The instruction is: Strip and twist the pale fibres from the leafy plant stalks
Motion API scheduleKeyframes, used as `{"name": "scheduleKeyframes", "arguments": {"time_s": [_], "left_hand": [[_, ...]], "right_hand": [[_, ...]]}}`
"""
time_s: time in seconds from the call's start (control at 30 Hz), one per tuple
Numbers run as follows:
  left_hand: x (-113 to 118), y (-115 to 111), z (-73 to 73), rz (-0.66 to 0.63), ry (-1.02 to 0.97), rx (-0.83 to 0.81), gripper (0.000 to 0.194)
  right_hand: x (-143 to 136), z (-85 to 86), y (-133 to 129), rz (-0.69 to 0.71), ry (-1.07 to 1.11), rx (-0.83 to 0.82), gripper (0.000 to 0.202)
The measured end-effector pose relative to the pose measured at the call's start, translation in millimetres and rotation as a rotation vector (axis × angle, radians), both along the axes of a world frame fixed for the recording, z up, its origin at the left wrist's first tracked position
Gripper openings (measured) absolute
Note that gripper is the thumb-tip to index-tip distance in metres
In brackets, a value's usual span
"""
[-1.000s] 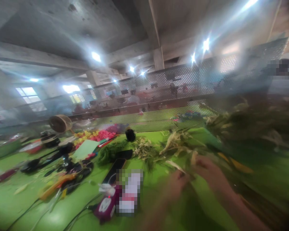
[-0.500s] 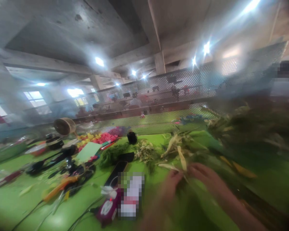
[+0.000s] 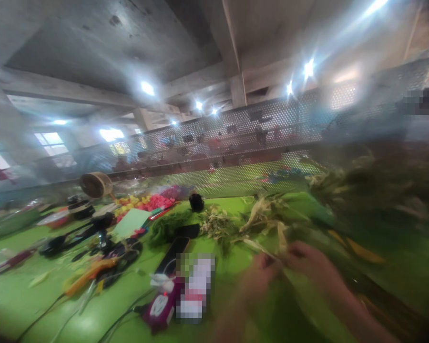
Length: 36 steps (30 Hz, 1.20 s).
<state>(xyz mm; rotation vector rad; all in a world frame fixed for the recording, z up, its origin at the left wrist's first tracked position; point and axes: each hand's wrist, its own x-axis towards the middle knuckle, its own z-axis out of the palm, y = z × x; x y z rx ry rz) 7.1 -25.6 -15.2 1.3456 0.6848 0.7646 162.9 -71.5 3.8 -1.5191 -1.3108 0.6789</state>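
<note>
My left hand [image 3: 260, 275] and my right hand [image 3: 309, 261] meet close together above the green table, fingers pinched. Between them they grip a pale yellow-green leaf spray [image 3: 282, 237], which looks artificial. One leaf points up from the fingertips and another leaf [image 3: 255, 245] slants off to the left. Blur and the fingers hide the stem. Just beyond lie a loose pile of pale leaves [image 3: 260, 214] and a heap of small cream-green sprigs [image 3: 218, 225].
Left of my hands are a purple power strip [image 3: 160, 305], a dark phone [image 3: 173, 255] and an orange-handled corded tool [image 3: 89, 277]. Pink flowers [image 3: 160, 203] lie farther back. A perforated metal screen [image 3: 214, 147] borders the table; a large leafy bundle [image 3: 372, 186] fills the right.
Both hands have shifted slightly to the right with the leaf spray, and its upright leaf stands a little lower and straighter. Things on the table stay put.
</note>
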Motion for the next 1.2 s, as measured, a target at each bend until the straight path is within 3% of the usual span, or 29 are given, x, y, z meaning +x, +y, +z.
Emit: {"name": "scheduleKeyframes", "arguments": {"time_s": [0.23, 0.33, 0.43, 0.57, 0.87, 1.03, 1.2], "left_hand": [[1, -6, 7.6, -0.108, 0.044, 0.055, 0.035], [0, -7, 6.8, -0.059, -0.014, -0.029, 0.038], [-1, -7, 9.0, 0.07, -0.167, -0.163, 0.037], [-1, -9, 15.3, 0.193, -0.308, -0.285, 0.036], [-2, -4, 16.0, 0.135, -0.221, -0.283, 0.032], [1, -8, 15.0, 0.18, -0.231, -0.289, 0.032], [4, 1, -1.5, 0.298, -0.201, -0.21, 0.046]], "right_hand": [[-2, -14.5, 1, -0.047, -0.134, 0.019, 0.023], [-2, -9.4, 1, 0.027, -0.045, -0.012, 0.028], [-3, -1.7, 1, 0.094, 0.041, -0.025, 0.034], [-2, -1.8, 1, 0.119, -0.025, -0.022, 0.029], [0, -4.3, 0, 0.003, -0.236, 0.08, 0.025], [7, -8.3, 4, -0.036, -0.343, 0.114, 0.027], [11, -15.1, 6, -0.175, -0.484, 0.382, 0.03]]}}
